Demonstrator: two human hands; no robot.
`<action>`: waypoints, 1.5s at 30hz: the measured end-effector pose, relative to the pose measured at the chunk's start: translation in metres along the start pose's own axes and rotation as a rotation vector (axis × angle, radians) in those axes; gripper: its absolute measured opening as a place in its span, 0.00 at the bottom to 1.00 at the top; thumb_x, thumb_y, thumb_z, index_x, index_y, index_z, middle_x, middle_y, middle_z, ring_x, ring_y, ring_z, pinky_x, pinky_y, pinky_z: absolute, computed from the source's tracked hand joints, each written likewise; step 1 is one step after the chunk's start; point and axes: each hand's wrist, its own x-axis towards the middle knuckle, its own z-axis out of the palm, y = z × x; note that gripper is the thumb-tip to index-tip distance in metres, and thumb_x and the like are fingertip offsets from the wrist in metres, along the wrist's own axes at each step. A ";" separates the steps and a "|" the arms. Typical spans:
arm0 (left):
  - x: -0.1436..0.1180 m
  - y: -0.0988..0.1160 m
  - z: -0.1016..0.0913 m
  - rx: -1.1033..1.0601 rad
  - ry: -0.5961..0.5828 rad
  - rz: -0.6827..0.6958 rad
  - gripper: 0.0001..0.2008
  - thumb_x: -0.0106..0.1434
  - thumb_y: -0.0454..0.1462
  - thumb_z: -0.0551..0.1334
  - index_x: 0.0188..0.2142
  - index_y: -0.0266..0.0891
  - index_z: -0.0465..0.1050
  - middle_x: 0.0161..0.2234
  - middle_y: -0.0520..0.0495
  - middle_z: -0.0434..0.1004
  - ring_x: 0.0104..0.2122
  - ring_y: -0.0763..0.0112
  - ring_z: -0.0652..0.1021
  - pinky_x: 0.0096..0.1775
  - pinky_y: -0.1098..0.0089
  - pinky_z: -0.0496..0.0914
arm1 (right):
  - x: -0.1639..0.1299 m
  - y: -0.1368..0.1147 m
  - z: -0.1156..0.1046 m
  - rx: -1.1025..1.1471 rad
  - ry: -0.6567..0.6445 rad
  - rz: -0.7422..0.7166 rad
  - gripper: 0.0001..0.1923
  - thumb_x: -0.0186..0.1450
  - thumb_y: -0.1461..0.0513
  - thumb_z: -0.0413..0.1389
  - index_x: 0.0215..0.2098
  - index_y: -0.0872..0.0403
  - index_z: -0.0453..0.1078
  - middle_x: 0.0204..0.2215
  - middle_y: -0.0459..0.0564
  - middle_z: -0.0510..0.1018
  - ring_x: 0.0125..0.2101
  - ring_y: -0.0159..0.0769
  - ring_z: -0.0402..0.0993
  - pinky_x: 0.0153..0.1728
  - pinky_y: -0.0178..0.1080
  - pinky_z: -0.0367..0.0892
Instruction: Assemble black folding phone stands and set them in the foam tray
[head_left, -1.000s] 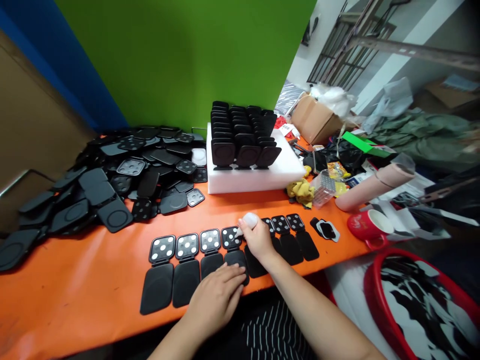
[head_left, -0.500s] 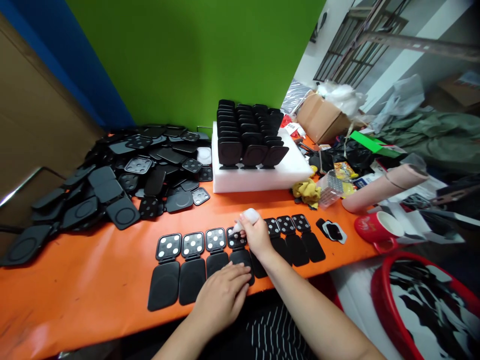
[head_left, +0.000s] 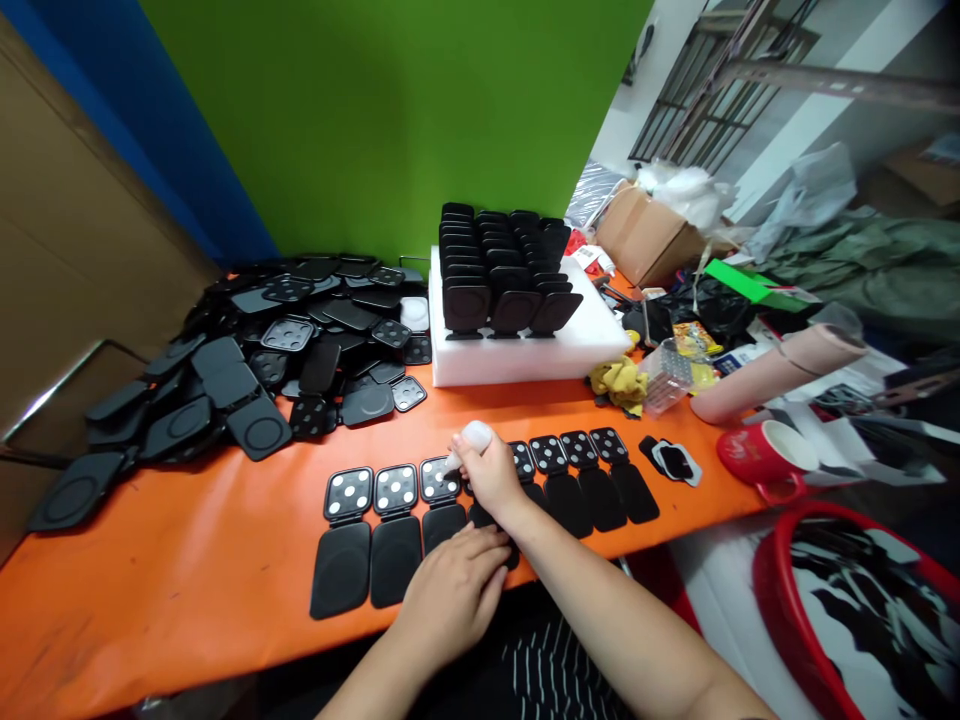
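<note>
A small white squeeze bottle (head_left: 475, 435) is gripped in my right hand (head_left: 495, 478), its narrow tip angled down at the dotted upper panel (head_left: 435, 484) of the third piece from the left. My left hand (head_left: 456, 580) lies flat with fingers stretched over the lower black panels in the middle of the row. Each piece has a square dotted panel (head_left: 349, 493) joined to a larger plain black panel (head_left: 341, 570). Several such pieces lie unfolded side by side along the orange table (head_left: 187, 590). My hands hide part of the middle ones.
A heap of black hinged pieces (head_left: 225, 370) covers the back left. Rows of upright black pieces (head_left: 514, 305) stand in a white foam block (head_left: 525, 362). On the right are a yellow cloth (head_left: 621, 384), a red mug (head_left: 750, 452) and a red-rimmed tub (head_left: 776, 580).
My right hand has moved left with the bottle, from the fourth piece's dotted panel to the third's. My left hand stays on the lower panels. The view has shifted slightly.
</note>
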 end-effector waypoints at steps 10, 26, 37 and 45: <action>0.006 0.008 -0.019 -0.100 -0.076 -0.006 0.15 0.60 0.34 0.54 0.47 0.46 0.67 0.49 0.51 0.70 0.48 0.68 0.70 0.55 0.59 0.58 | 0.008 -0.003 0.008 0.234 -0.007 0.147 0.19 0.58 0.49 0.51 0.31 0.57 0.66 0.26 0.50 0.76 0.19 0.31 0.69 0.19 0.33 0.65; -0.032 -0.023 -0.033 -0.205 0.067 -0.133 0.08 0.62 0.35 0.52 0.32 0.43 0.70 0.34 0.51 0.74 0.35 0.71 0.73 0.50 0.63 0.62 | -0.012 -0.027 0.037 -0.069 -0.147 -0.114 0.14 0.60 0.52 0.50 0.31 0.54 0.67 0.23 0.45 0.74 0.24 0.31 0.68 0.26 0.31 0.61; -0.031 -0.021 -0.034 -0.204 0.117 -0.125 0.09 0.62 0.34 0.52 0.31 0.42 0.70 0.33 0.50 0.75 0.34 0.70 0.74 0.49 0.62 0.63 | 0.001 -0.025 0.054 0.021 -0.123 -0.040 0.14 0.60 0.51 0.50 0.29 0.53 0.65 0.20 0.45 0.74 0.23 0.33 0.70 0.26 0.33 0.63; -0.042 -0.019 -0.030 -0.171 0.256 -0.053 0.06 0.59 0.32 0.54 0.29 0.41 0.68 0.29 0.50 0.74 0.31 0.71 0.73 0.47 0.62 0.64 | -0.004 -0.033 0.068 0.155 -0.186 0.047 0.17 0.59 0.49 0.50 0.32 0.55 0.67 0.24 0.46 0.76 0.22 0.32 0.70 0.23 0.33 0.63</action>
